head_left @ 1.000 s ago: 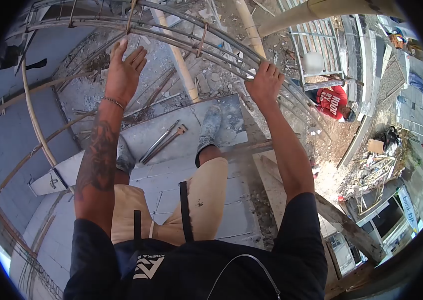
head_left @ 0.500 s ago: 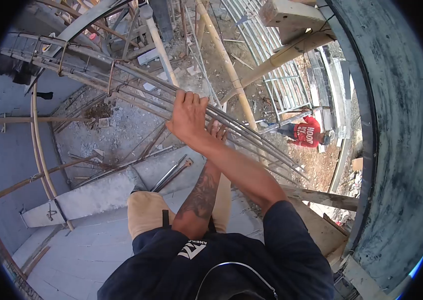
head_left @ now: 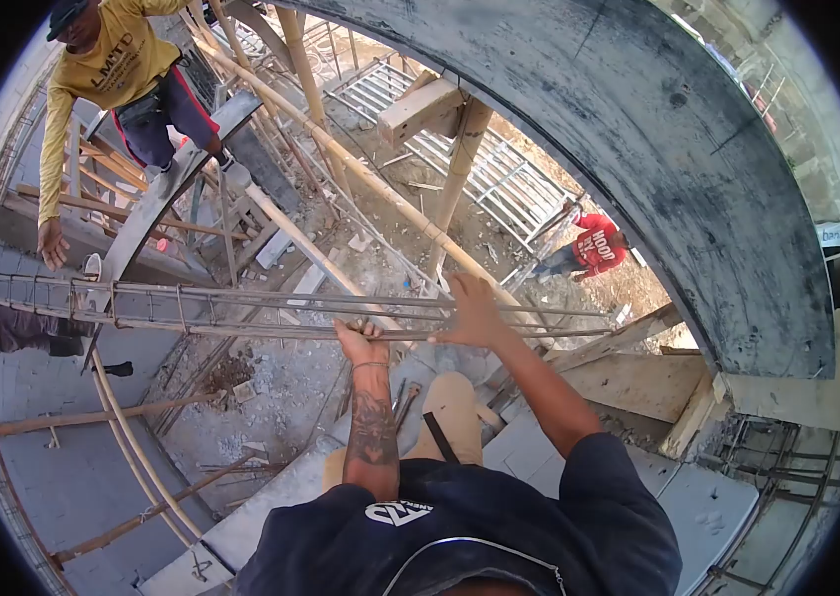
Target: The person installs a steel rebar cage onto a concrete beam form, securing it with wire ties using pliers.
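Observation:
A long cage of steel rebar [head_left: 241,310] runs level across the view, from the far left to about the middle right. My left hand [head_left: 360,341] grips its lower bars from below, fingers curled round them. My right hand [head_left: 470,310] lies on the cage a little further right, palm on the bars with fingers wrapped over. A person in a yellow shirt [head_left: 112,70] stands higher up at the back left, one hand [head_left: 51,243] hanging just above the cage's far end.
A broad curved concrete beam [head_left: 678,169] arches overhead on the right. Bamboo props [head_left: 360,179] and a timber block [head_left: 420,109] stand behind the cage. Below lie rubble and a pale ledge [head_left: 251,517]. A person in red [head_left: 594,246] crouches on the ground far below.
The view has swung up and to the left. The rebar cage has gone from slanting to level, my hands have uncrossed along it, and the person in yellow has come into sight.

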`<state>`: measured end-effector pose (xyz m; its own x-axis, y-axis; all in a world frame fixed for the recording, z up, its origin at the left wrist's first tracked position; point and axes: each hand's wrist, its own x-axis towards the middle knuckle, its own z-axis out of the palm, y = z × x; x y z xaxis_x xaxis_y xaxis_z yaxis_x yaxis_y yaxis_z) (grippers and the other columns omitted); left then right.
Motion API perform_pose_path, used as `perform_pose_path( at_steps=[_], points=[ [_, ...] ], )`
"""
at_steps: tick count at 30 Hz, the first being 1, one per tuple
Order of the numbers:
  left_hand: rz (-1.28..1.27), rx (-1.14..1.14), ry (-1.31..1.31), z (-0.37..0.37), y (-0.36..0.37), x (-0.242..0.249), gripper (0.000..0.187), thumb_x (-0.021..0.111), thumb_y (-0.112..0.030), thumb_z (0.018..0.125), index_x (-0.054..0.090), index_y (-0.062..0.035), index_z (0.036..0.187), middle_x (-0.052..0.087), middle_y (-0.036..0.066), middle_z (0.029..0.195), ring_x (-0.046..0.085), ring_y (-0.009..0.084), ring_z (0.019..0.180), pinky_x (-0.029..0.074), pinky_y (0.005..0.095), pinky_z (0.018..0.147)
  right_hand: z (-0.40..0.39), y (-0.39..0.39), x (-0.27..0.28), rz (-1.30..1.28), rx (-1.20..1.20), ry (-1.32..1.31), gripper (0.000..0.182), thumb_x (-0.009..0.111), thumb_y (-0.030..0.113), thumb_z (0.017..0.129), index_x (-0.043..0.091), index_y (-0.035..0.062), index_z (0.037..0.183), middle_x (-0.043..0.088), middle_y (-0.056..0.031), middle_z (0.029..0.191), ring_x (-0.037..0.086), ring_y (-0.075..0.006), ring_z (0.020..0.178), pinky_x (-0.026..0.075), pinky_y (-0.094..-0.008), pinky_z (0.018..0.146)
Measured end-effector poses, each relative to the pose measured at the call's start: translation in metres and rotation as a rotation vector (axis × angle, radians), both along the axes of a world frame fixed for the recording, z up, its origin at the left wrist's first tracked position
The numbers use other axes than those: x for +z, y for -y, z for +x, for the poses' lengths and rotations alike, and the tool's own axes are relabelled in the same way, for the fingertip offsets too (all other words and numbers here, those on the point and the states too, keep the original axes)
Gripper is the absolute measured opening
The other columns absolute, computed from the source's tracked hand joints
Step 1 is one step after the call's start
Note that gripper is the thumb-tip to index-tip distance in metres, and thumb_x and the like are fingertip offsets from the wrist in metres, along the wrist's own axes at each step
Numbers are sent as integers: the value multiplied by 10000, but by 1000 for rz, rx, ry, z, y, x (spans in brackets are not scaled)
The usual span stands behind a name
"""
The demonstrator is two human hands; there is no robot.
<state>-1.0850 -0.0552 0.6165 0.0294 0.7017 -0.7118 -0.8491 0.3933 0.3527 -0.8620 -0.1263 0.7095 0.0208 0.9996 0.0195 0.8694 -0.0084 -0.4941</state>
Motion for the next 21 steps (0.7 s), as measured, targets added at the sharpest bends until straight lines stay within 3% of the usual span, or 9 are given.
perform_pose_path(
  at_steps=[3, 6, 9, 10, 12, 13, 14, 17, 21],
  points=[
    [-192, 59, -129, 17, -4, 43, 451, 376, -533, 918, 313, -160, 673, 286, -2, 600, 265, 149, 492, 272, 292, 424, 95, 94, -66, -437, -132, 439, 1171, 794, 544, 494, 244, 59, 1407, 277, -220, 1424, 262, -365, 1330, 157, -556, 1089],
    [-202, 65, -163, 28, -25, 49, 464, 390, -532, 911, 306, -168, 636, 288, -11, 602, 243, 144, 483, 246, 263, 417, 124, 107, -119, -263, -226, 616, 1115, 799, 456, 530, 231, 105, 1424, 252, -196, 1451, 255, -341, 1343, 170, -560, 1087],
    [-226, 86, -157, 13, -34, 8, 414, 431, -516, 900, 303, -174, 704, 277, 3, 615, 288, 146, 517, 245, 262, 442, 140, 71, -139, -349, 47, 490, 1036, 791, 404, 559, 266, 135, 1410, 267, -165, 1451, 285, -315, 1334, 213, -554, 1074],
    [-185, 97, -159, 19, -33, 16, 407, 453, -494, 897, 300, -171, 702, 271, -4, 615, 289, 145, 519, 250, 263, 434, 148, 62, -137, -446, 142, 357, 960, 774, 398, 588, 307, 133, 1384, 331, -150, 1417, 361, -307, 1290, 287, -505, 1052],
    [-310, 188, -175, 35, -33, 45, 382, 476, -442, 899, 307, -166, 696, 272, -9, 612, 282, 136, 513, 251, 256, 421, 158, 61, -153, -540, 164, 94, 894, 750, 389, 621, 329, 116, 1361, 514, -157, 1225, 518, -335, 1118, 418, -425, 949],
    [-284, 208, -201, 21, -34, 4, 314, 504, -392, 894, 328, -162, 771, 284, -4, 660, 277, 136, 506, 254, 272, 440, 150, 53, -125, -603, 156, 83, 807, 742, 374, 621, 395, 82, 1288, 568, -167, 1115, 567, -346, 1030, 463, -433, 879],
    [-218, 219, -180, 24, -30, 6, 266, 523, -339, 881, 354, -144, 816, 297, 9, 690, 334, 139, 550, 274, 276, 447, 153, 59, -148, -519, 169, 54, 667, 732, 360, 624, 469, 45, 1150, 601, -176, 1021, 599, -364, 939, 489, -444, 809],
    [-299, 159, -329, 39, -45, 21, 194, 505, -283, 880, 421, -111, 854, 343, 18, 709, 394, 143, 561, 303, 284, 432, 148, 58, -134, -384, 120, 158, 480, 752, 288, 593, 497, 45, 919, 612, -161, 862, 610, -355, 853, 499, -447, 719],
    [-255, 231, -230, 39, -57, -6, 214, 503, -280, 879, 505, -76, 944, 383, 16, 722, 379, 112, 505, 301, 266, 419, 148, 59, -136, -321, 113, 229, 430, 738, 246, 607, 500, 65, 915, 604, -160, 886, 609, -355, 817, 489, -471, 694]
  ],
)
